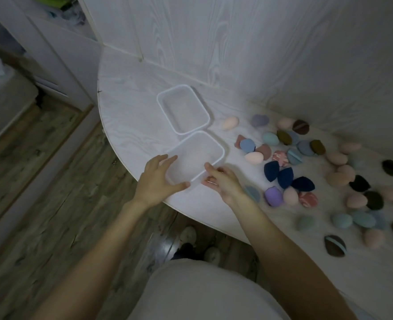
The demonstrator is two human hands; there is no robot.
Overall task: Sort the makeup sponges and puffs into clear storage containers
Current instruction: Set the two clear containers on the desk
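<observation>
Two clear rectangular containers stand on the white table (126, 107). The far container (183, 109) holds nothing. The near container (197, 155) also looks bare inside. My left hand (158, 181) grips the near container's left front corner, thumb along its front edge. My right hand (220, 180) touches its right front edge with fingers curled; whether it grips is unclear. Several makeup sponges and puffs lie loose to the right: a peach egg sponge (230, 122), navy wedge sponges (283, 176), a purple sponge (273, 196), dark puffs (300, 127).
The table's curved front edge (130, 172) runs just under my hands. A white wood-grain wall (237, 42) backs the table. Wooden floor (52, 204) and slippers (188, 235) lie below. A white cabinet (52, 54) stands at the left.
</observation>
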